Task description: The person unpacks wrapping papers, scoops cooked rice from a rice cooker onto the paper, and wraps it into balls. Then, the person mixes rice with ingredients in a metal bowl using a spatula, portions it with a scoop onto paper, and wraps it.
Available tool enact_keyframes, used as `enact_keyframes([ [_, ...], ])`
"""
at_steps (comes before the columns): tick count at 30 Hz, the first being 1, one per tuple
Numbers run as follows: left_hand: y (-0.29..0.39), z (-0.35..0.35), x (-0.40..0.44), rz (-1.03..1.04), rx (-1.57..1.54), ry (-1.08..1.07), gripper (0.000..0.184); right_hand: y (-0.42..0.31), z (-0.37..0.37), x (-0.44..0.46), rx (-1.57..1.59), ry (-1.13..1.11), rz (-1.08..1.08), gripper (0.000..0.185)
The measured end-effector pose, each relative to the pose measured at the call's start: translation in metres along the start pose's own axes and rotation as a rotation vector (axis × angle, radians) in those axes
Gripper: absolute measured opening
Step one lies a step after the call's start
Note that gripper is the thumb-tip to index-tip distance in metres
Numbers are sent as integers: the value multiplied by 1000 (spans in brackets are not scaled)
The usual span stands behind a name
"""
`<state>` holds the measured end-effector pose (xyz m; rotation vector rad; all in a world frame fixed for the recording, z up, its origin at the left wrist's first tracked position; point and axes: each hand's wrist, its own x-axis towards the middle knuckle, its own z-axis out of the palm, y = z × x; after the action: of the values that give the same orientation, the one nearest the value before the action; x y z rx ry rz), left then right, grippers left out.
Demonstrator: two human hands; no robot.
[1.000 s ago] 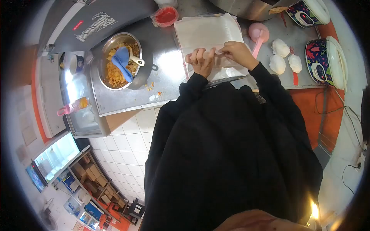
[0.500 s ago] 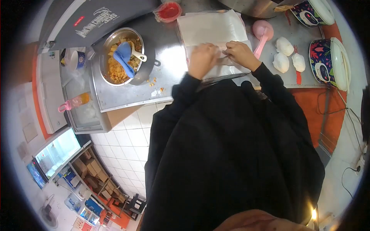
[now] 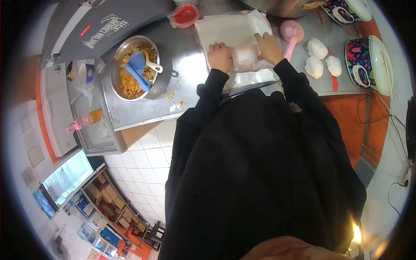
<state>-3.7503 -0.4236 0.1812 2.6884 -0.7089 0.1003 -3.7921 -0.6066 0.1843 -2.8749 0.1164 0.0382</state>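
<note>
A roll-shaped bundle (image 3: 245,57) in thin whitish wrapping lies on a stack of white paper sheets (image 3: 232,28) at the counter's front. My left hand (image 3: 220,57) rests on the paper at the bundle's left end, fingers laid down and pointing away from me, thumb side touching the wrapping. At the opposite end, my right hand (image 3: 269,49) has its fingers stretched and apart on the paper, against the bundle's side. What is inside the wrapping cannot be made out. Just right of my right hand is a pink ladle (image 3: 292,37).
Left on the metal counter (image 3: 182,65) stands a steel bowl (image 3: 116,82) of chopped food with a blue scoop (image 3: 138,69) and white spoon (image 3: 154,66). A red-filled container (image 3: 185,15) sits behind. At right are three white lumps (image 3: 314,67) and patterned electric pots (image 3: 364,65).
Both hands have moved apart from the middle to the two ends of the bundle, which now shows between them. The view has shifted slightly.
</note>
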Motion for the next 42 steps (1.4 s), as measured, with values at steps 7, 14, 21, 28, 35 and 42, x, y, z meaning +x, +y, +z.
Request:
enact_keyframes([
  [7, -26, 9, 16, 257, 50, -87, 13, 19, 0, 11, 173, -41, -106, 16],
  [14, -17, 19, -18, 386, -72, 166, 8, 4, 19, -20, 438, 280, -171, 9],
  [21, -20, 2, -40, 448, -290, 84, 20, 3, -2, -31, 428, 291, -459, 17],
  [28, -38, 14, -12, 314, -528, -146, 14, 31, -9, -9, 314, -220, -541, 24],
  [35, -28, 23, 5, 174, -451, -221, 11, 19, 0, -31, 146, -141, -422, 29],
  [42, -26, 15, 15, -137, -580, -367, 22, 28, -1, -9, 119, -166, -494, 25],
])
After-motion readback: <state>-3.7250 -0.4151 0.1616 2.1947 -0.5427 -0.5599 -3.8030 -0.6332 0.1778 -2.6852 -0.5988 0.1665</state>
